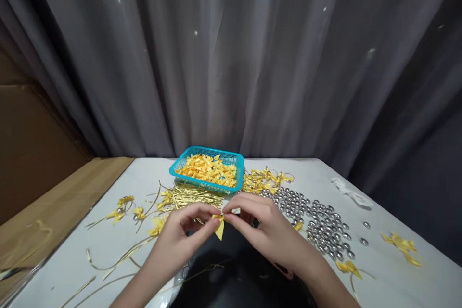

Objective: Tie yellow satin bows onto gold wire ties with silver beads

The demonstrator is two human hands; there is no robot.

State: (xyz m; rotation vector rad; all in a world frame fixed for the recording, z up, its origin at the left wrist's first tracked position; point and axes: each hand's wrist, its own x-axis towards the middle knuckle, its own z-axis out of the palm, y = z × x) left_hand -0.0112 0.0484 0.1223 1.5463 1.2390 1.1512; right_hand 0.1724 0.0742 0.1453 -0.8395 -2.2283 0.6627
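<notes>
Two bare hands meet over the near middle of the tabletop (306, 166), at one yellow bow (219, 230). Clock positions are taken from that bow, with 12 o'clock away from the wearer.

Left hand (182, 227): at 9 o'clock, pinching the bow between thumb and forefinger; a pointed tail hangs below the fingertips. Right hand (265, 221): at 3 o'clock, thumb and fingers drawn close at the bow's upper edge; whether they grip it cannot be told.

At 12 o'clock stands a blue basket (240, 166), holding many yellow ribbon pieces (207, 169). Gold strips (197, 195) lie at 11 o'clock, in front of the basket. Between 1 and 2 o'clock, just beside the basket, is a heap of ribbon with rings (258, 180). Silver beads (325, 226) spread loosely at 3 o'clock; farther out that way lies ribbon (399, 245). More ribbon with strips (121, 211) sits at 9 o'clock.

A black surface (224, 274) occupies 6 o'clock. A grey curtain (216, 67) hangs behind the tabletop.
</notes>
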